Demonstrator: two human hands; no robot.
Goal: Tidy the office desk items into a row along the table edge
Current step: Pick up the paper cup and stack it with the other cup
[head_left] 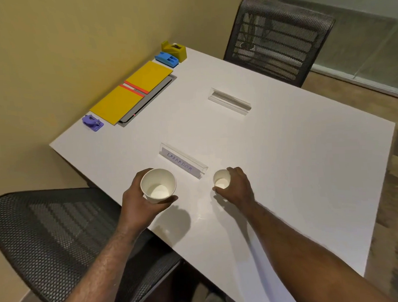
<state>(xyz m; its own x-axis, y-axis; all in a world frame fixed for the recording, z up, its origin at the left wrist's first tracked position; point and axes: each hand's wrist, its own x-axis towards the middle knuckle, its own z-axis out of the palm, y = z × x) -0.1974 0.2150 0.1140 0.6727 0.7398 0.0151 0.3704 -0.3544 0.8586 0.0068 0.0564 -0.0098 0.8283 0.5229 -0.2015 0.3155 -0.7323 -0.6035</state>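
From the head camera, you are gripping a white paper cup in each hand: your left hand is holding the larger white paper cup lifted above the white table, your right hand is wrapping the smaller white paper cup standing on it. Both look empty and light. Next, I judge, you are carrying them to the wall-side row beside the purple plastic stapler.

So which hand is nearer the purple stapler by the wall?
Left. The left hand, holding a paper cup, is nearer the purple stapler; the right hand is farther right across the table.
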